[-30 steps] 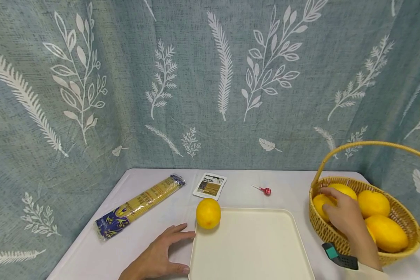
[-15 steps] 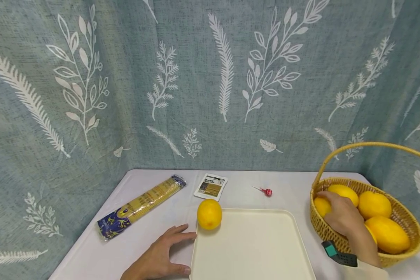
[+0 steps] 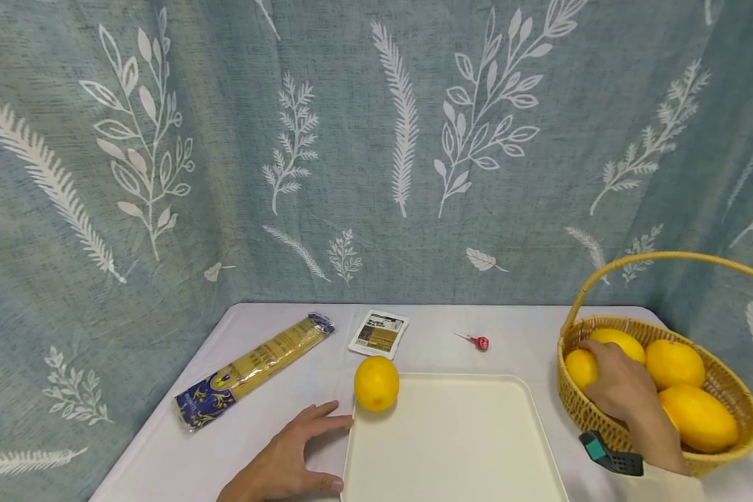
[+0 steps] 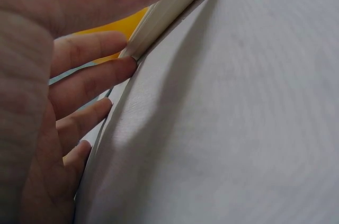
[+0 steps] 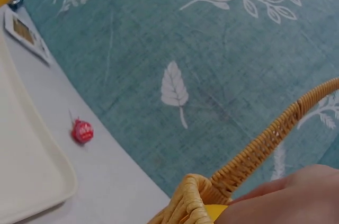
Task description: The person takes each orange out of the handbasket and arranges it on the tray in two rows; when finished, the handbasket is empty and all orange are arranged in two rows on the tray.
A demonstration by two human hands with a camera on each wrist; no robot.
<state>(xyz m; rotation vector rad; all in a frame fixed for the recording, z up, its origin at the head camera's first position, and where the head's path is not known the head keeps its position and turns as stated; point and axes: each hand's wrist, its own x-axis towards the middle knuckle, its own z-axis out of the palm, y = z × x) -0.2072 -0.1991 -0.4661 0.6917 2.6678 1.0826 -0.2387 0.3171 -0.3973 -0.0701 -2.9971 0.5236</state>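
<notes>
My right hand [image 3: 622, 383] reaches down into a wicker basket [image 3: 592, 422] on the right and grips a round yellow orange [image 3: 581, 368] at its left wall. Much of that fruit is hidden, and only a sliver of yellow [image 5: 216, 211] shows in the right wrist view. My left hand [image 3: 285, 457] is spread at the left side of a cream tray [image 3: 445, 439], its thumb and a fingertip touching the rim. Left wrist view: fingers [image 4: 92, 83] lie fairly straight along the tray edge [image 4: 159, 20]. Another orange [image 3: 376, 383] sits on the tray's back left corner.
Several more yellow fruits [image 3: 698, 418] fill the basket, whose tall handle [image 3: 671, 256] arches above. Behind the tray lie a flat white packet [image 3: 379, 335] and a red lollipop [image 3: 480, 343]. A pack of dry noodles [image 3: 251, 373] lies at the left. A patterned curtain [image 3: 376, 153] hangs behind.
My right hand has shifted slightly within the basket, its fingers closing round the orange at the left wall. The left hand and the orange on the tray stay put.
</notes>
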